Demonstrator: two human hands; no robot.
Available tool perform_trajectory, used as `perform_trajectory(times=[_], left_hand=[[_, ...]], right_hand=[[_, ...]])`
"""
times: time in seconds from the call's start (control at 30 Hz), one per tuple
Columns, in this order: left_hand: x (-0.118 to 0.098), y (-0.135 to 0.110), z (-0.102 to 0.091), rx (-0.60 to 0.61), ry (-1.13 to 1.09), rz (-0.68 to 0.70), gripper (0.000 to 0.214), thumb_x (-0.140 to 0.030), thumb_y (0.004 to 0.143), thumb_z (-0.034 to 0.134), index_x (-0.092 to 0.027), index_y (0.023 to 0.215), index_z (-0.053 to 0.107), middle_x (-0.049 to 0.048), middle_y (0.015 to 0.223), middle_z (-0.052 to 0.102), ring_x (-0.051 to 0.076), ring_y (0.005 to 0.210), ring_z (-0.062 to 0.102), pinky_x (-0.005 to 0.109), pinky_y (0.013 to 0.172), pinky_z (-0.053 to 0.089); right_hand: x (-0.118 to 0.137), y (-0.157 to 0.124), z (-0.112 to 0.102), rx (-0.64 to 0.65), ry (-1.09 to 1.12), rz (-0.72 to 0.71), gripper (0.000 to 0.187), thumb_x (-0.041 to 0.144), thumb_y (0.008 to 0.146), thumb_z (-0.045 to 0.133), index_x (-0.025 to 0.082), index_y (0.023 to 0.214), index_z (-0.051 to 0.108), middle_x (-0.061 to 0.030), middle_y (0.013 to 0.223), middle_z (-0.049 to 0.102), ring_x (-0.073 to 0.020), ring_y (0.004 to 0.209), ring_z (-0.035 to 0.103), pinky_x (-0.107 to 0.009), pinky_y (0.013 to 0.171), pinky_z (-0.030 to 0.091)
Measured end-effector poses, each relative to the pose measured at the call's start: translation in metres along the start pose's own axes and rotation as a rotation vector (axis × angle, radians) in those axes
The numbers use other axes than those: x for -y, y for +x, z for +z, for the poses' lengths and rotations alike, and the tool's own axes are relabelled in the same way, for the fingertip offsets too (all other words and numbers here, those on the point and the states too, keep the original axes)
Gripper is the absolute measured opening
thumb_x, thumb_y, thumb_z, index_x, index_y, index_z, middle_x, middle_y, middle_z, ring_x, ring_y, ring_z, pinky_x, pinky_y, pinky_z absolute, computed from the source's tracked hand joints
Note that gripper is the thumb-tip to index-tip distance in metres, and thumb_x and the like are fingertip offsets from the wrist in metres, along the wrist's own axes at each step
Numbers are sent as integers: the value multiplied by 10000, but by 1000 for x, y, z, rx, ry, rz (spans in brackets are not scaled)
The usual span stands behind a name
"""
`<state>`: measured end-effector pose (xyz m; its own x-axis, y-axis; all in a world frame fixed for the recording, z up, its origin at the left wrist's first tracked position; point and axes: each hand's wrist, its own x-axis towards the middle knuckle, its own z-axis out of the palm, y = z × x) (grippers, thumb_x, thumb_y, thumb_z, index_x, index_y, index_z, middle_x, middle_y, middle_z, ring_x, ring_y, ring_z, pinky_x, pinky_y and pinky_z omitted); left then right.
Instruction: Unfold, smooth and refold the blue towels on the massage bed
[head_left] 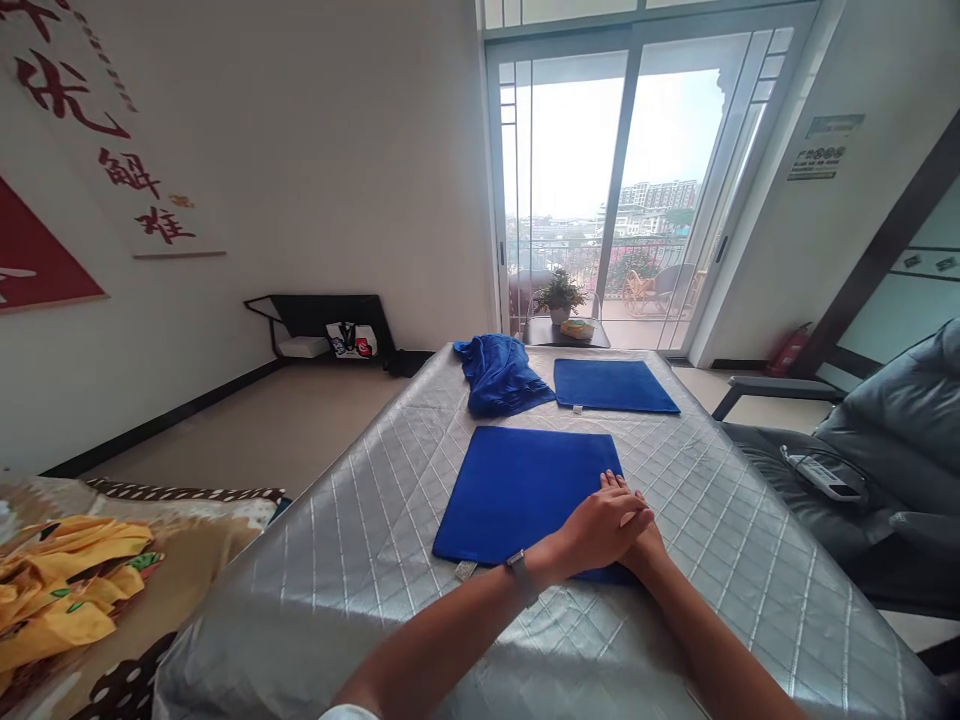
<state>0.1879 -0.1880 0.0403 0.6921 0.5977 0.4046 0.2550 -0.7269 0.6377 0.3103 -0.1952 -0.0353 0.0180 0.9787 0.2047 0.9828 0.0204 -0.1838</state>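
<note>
A blue square cloth (517, 490) lies flat on the silver quilted cover (360, 540) in front of me. My left hand (596, 525), with a dark band (519, 570) at its wrist, reaches across the near right part of the cloth. It overlaps my right hand (641, 545) at the cloth's right edge. Fingers look stretched out on both hands, and fingertips rest on the cloth; the right hand is partly hidden. A second blue cloth (615, 385) lies flat farther back. To its left sits a crumpled heap of blue cloth (499, 375).
Yellow fabric (67, 590) lies on patterned bedding at left. On the right stands a dark armchair (892, 420) with a white power strip (821, 475). Beyond the far edge, a potted plant (560, 295) stands by glass doors. A black frame (330, 325) stands at the left wall.
</note>
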Motion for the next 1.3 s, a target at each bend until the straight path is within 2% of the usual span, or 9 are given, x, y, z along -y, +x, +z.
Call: perform_trajectory(times=[0.1, 0.2, 0.33, 0.57, 0.73, 0.9, 1.03, 1.2, 1.3], left_hand=[[35, -8, 8, 18, 266, 40, 424, -392, 1069, 389, -158, 1351, 602, 115, 1433, 613, 202, 1380, 502, 361, 1184, 350], [55, -24, 1, 129, 424, -38, 596, -492, 1083, 260, -140, 1548, 388, 116, 1601, 414, 206, 1510, 314, 388, 1238, 268], [71, -50, -30, 237, 542, -153, 698, -578, 1064, 152, -144, 1586, 316, 99, 1645, 309, 212, 1544, 214, 416, 1265, 192], [99, -125, -98, 228, 622, -483, 757, -658, 1031, 144, -181, 1611, 237, 72, 1678, 194, 236, 1560, 141, 462, 1271, 137], [100, -163, -114, 190, 618, -561, 819, -694, 1013, 147, -140, 1614, 197, 90, 1687, 142, 251, 1565, 102, 462, 1272, 113], [96, -165, -110, 144, 611, -538, 819, -700, 1011, 173, -145, 1611, 220, 109, 1682, 163, 255, 1563, 122, 459, 1268, 125], [98, -165, -108, 117, 630, -525, 807, -693, 1015, 178, -146, 1604, 249, 119, 1674, 204, 254, 1557, 155, 457, 1263, 147], [99, -164, -112, 119, 663, -552, 787, -681, 1019, 200, -154, 1598, 282, 118, 1663, 249, 258, 1550, 194, 459, 1259, 161], [87, -151, -101, 91, 667, -560, 804, -674, 1022, 185, -118, 1591, 299, 145, 1655, 261, 275, 1543, 217, 463, 1256, 172]], right_hand=[[1, 4, -4, 125, -107, -17, 616, 235, 977, 337, 128, 1584, 334, -95, 1667, 236, -227, 1544, 193, -441, 1254, 148], [6, 7, -11, 189, -146, 2, 609, 253, 1003, 272, 131, 1599, 285, -76, 1679, 189, -220, 1551, 162, -458, 1248, 178], [12, 9, -18, 215, -133, 52, 622, 352, 1037, 213, 100, 1605, 243, -72, 1678, 194, -214, 1550, 171, -455, 1254, 150], [11, 9, -13, 189, -105, 71, 629, 374, 1039, 221, 110, 1610, 236, -85, 1680, 198, -206, 1555, 143, -437, 1254, 120], [15, 9, -16, 161, -163, 75, 616, 359, 1038, 243, 111, 1600, 278, -96, 1669, 238, -222, 1549, 178, -445, 1254, 119], [26, -6, -32, 91, -291, 28, 603, 317, 1033, 245, 61, 1571, 335, -116, 1655, 257, -247, 1550, 167, -461, 1261, 69], [28, -40, -34, 147, -294, -22, 630, 366, 1036, 218, 60, 1581, 297, -110, 1660, 213, -236, 1551, 154, -463, 1265, 81], [27, -68, -27, 211, -182, 64, 661, 437, 1038, 179, 98, 1603, 229, -73, 1674, 156, -201, 1551, 138, -436, 1263, 144], [28, -68, -27, 225, -134, 86, 662, 436, 1039, 169, 101, 1609, 195, -69, 1678, 129, -192, 1553, 112, -431, 1266, 126]])
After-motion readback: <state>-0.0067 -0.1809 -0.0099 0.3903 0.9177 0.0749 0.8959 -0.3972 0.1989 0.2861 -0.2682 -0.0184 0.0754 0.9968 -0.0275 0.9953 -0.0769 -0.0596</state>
